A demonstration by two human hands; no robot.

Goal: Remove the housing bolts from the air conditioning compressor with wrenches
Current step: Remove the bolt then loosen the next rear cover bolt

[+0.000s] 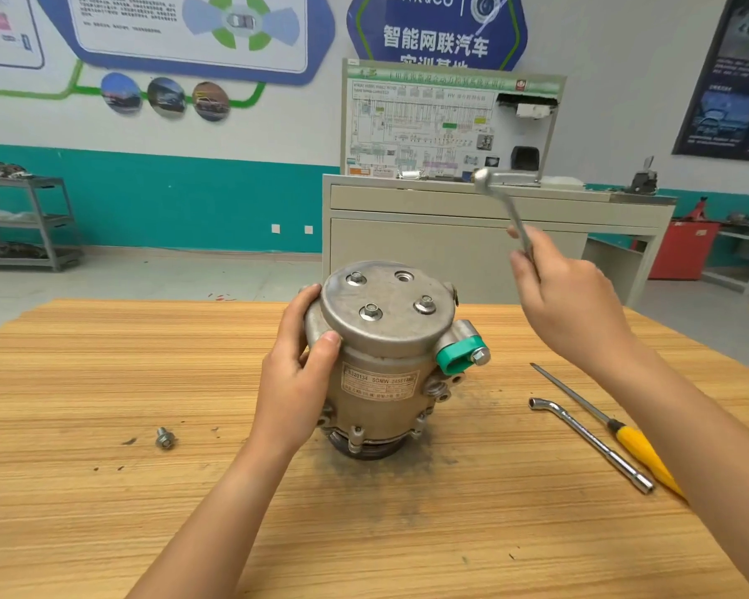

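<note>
A white wall (277, 123) with a teal lower band (169, 201) carries blue-framed posters (191, 32) and a dark poster (736, 80) at the right, with two white sockets (292, 229) low on the teal, above a pale grey floor (148, 278). At the left stands a grey metal shelf rack (44, 218) loaded with parts; in the middle a beige cabinet (450, 239) bears an upright wiring-diagram board (429, 127), and a red cabinet (684, 252) sits to its right. Nearest the camera lies a wood-grain table (83, 382) under even light.
</note>
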